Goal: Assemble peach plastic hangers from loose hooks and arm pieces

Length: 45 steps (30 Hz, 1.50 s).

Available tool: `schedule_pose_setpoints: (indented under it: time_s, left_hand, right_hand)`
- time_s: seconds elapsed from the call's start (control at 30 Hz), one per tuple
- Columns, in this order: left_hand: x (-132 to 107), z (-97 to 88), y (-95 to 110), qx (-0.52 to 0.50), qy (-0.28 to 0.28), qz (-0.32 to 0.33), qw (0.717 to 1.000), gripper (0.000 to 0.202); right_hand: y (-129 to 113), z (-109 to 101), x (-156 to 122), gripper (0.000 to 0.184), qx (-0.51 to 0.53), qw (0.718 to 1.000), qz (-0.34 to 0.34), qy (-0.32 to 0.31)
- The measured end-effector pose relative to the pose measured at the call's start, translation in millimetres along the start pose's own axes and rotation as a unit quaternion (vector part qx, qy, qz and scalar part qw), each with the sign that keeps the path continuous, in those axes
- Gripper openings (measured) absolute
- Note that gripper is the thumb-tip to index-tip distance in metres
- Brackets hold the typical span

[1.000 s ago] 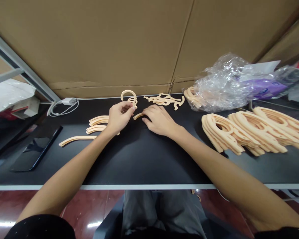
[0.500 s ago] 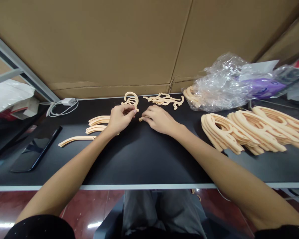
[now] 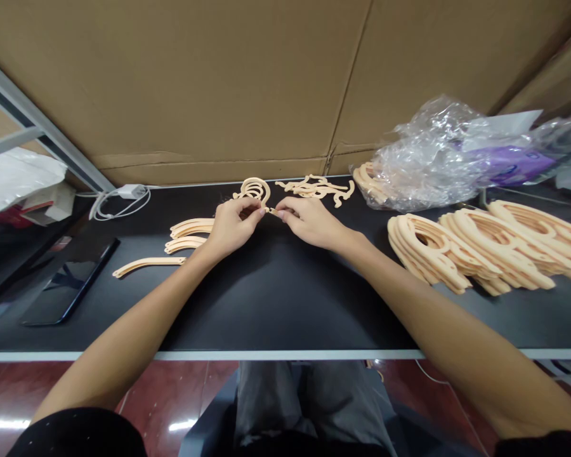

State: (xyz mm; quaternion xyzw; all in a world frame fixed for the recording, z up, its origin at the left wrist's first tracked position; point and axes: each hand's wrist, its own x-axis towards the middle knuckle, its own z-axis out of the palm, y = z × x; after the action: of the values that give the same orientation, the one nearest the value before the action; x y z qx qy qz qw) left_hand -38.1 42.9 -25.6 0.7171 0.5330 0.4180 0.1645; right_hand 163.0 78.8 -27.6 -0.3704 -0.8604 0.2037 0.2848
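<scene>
My left hand [image 3: 235, 225] pinches the lower end of a beige hanger hook [image 3: 268, 193], whose curve rises behind the fingertips. Close beside it, my right hand [image 3: 311, 222] is closed on a small beige hanger piece [image 3: 274, 212]; most of that piece is covered by the fingers. The two held parts meet or nearly meet between the fingertips; I cannot tell if they are joined. More hooks [image 3: 250, 189] lie just behind my left hand. Left of it rest several curved hanger arms [image 3: 147, 262]. A loose pile of thin, wavy beige pieces [image 3: 316, 187] sits behind my right hand.
Stacks of beige hanger parts [image 3: 480, 244] cover the right of the black table [image 3: 285, 304]. Behind them lies a crumpled clear plastic bag [image 3: 428, 158]. On the left are a phone [image 3: 71, 282] and a white charger with cable [image 3: 131, 192]. A cardboard wall [image 3: 195, 82] bounds the back.
My right hand has moved up and left, bringing its small piece against or close to the hook's lower end. My left hand has shifted slightly right with the hook.
</scene>
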Motion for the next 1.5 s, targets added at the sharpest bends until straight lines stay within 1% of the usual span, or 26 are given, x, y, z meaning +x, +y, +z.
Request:
schedule_pose_setpoints:
  time_s: [0.2,0.33,0.47,0.6,0.73,0.97,1.17,1.3,1.5]
  left_hand:
    - [-1,-0.2,2,0.022,-0.012,0.024,0.999,0.025]
    - [-1,0.2,1,0.027,-0.013,0.026,0.999,0.026]
    - [-1,0.1,-1,0.036,-0.012,0.025,0.999,0.026]
    - [-1,-0.1,-1,0.04,-0.015,0.021,0.999,0.024]
    - [-2,0.1,2,0.041,-0.025,0.023,0.999,0.022]
    - [-4,-0.9,3,0.102,-0.036,0.086,0.991,0.027]
    - [-3,-1.6,2,0.098,-0.051,0.123,0.986,0.027]
    - [-3,-3.9,5,0.073,-0.076,0.125,0.987,0.028]
    - [-3,-6.8,7,0.04,-0.107,0.102,0.988,0.03]
  right_hand:
    - [-4,-5,1,0.023,0.084,0.995,0.033,-0.049]
    - [-3,-5,2,0.023,0.122,0.99,0.053,-0.052]
    - [-4,-7,2,0.024,0.135,0.986,0.07,-0.066]
    - [-8,-10,1,0.025,0.114,0.987,0.073,-0.087]
    - [-10,-12,1,0.025,0.087,0.99,0.067,-0.089]
    - [-9,-14,1,0.027,0.069,0.992,0.053,-0.096]
    - [-5,-15,1,0.028,0.042,0.992,0.034,-0.11]
    - [-5,-16,0,0.027,0.036,0.992,0.026,-0.115]
    - [-8,-18,-3,0.031,0.027,0.992,0.01,-0.121]
